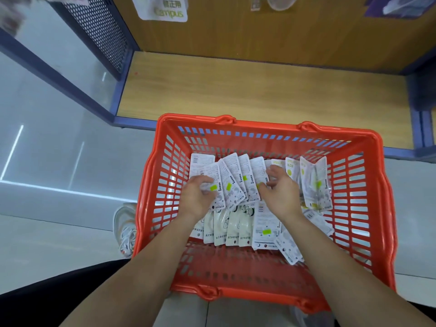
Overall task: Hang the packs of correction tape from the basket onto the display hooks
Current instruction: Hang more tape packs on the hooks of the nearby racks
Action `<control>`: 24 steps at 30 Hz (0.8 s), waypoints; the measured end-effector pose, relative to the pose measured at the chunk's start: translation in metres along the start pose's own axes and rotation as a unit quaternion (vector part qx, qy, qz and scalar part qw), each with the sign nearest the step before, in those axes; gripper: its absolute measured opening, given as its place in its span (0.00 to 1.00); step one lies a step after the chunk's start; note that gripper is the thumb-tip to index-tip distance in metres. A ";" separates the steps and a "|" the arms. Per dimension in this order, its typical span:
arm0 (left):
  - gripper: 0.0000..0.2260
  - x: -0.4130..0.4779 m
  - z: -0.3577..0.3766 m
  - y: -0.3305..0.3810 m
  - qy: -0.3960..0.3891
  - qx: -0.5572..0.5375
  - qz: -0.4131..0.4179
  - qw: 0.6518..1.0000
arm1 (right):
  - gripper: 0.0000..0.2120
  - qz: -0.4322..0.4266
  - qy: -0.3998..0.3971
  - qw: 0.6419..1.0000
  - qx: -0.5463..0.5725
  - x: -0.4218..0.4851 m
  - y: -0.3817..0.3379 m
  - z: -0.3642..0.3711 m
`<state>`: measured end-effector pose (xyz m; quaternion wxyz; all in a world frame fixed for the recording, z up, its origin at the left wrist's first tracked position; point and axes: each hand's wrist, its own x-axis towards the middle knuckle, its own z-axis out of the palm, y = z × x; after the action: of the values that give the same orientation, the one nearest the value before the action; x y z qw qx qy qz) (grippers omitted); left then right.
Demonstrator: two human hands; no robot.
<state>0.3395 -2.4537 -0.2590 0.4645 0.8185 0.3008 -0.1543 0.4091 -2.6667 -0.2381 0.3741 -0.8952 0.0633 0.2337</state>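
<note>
Left hand (198, 197) and right hand (280, 194), fingers curled onto the fanned row of packs (232, 178) lying in the basket (236, 282); squaring a few packs together between both hands, hang-holes aligned, should ease later hooking

Single view, worn on your head. You look steeply down and forward, wide-angle, close over the red basket (266, 125); wooden shelf base (259, 95) fills the top, grey floor (59, 232) the left.
</note>
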 end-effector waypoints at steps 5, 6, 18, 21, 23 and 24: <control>0.15 0.003 0.008 -0.003 0.024 -0.087 -0.009 0.996 | 0.28 0.033 -0.012 0.994 0.103 0.003 -0.004 0.003; 0.16 0.002 0.010 0.002 0.028 -0.099 -0.011 0.995 | 0.27 0.032 -0.023 0.994 0.098 0.005 -0.008 0.004; 0.27 0.015 0.016 0.009 -0.073 -0.211 -0.076 0.972 | 0.34 0.050 -0.161 0.983 0.066 0.028 -0.031 0.019; 0.27 0.014 0.016 0.010 -0.066 -0.245 -0.096 0.962 | 0.44 0.054 -0.164 0.982 0.081 0.028 -0.032 0.020; 0.26 0.013 0.016 0.010 -0.059 -0.259 -0.102 0.959 | 0.44 0.051 -0.150 0.983 0.091 0.027 -0.031 0.020; 0.26 0.013 0.016 0.009 -0.055 -0.267 -0.102 0.957 | 0.43 0.052 -0.145 0.983 0.097 0.026 -0.031 0.020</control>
<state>0.3563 -2.4666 -0.2683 0.6636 0.6197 0.3873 -0.1597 0.4335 -2.6292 -0.2422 0.4521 -0.8067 0.0770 0.3727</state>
